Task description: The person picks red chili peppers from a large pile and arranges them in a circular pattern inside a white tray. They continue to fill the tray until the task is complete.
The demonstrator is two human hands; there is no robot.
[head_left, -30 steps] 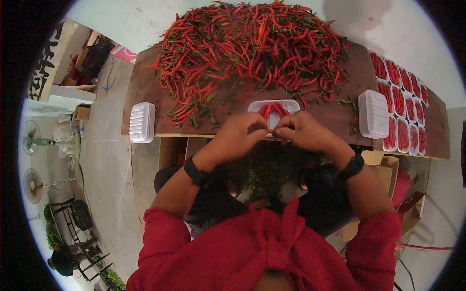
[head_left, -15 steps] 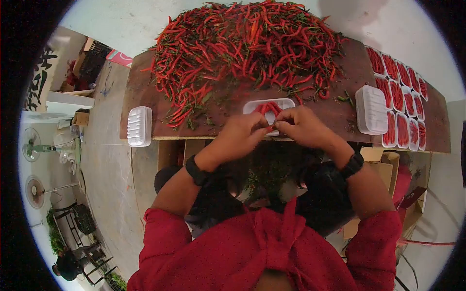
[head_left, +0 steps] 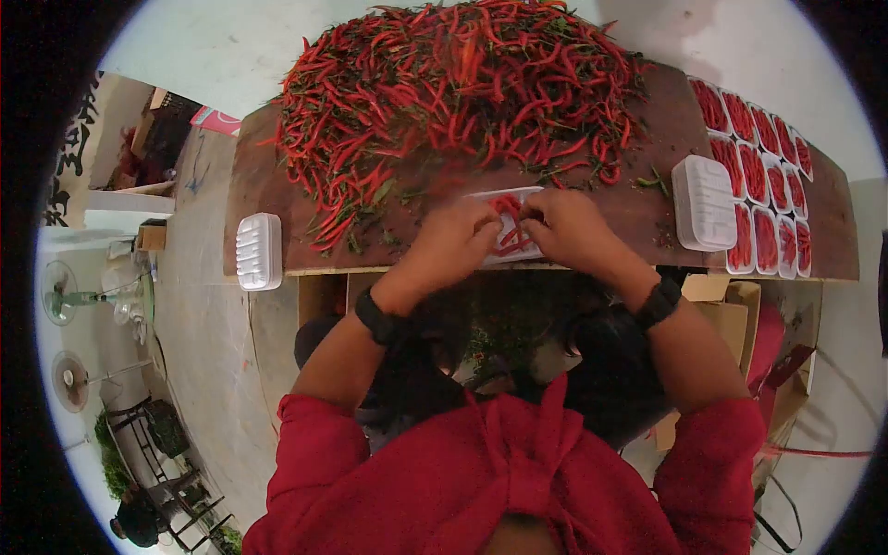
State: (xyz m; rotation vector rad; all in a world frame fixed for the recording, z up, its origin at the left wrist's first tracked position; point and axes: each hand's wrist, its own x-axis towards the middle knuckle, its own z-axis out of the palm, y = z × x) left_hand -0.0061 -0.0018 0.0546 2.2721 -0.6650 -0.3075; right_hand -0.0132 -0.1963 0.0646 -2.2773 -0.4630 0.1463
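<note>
Across the brown counter (head_left: 680,120) in front of us spreads a great heap of red chillies (head_left: 462,83), tangled with green stems and leaves. To its right, on the same counter, small filled trays (head_left: 752,242) sit in rows, close together. Nearer us stand two stacks of white trays: the right-hand stack (head_left: 705,203) near those rows, the left-hand stack (head_left: 259,252) at the counter's far left edge.

Our hands are over the near edge, between the stacks, and here is the fresh change: they have drawn apart. Our left hand (head_left: 449,236) is at the left side of the working tray (head_left: 525,192), our right hand (head_left: 578,236) at its right. The fingers of both are bent inward; we cannot tell whether either hand grips a chilli. The gap lets us see more of the tray's chillies (head_left: 509,242) — they lie at differing angles, some crossing, with white plastic showing around them.

Half a second ago the two sets of fingers nearly met over the tray's near side. The tray also looks more slanted now — though our whole view has swung a little, so we cannot say whether the tray itself turned.
</note>
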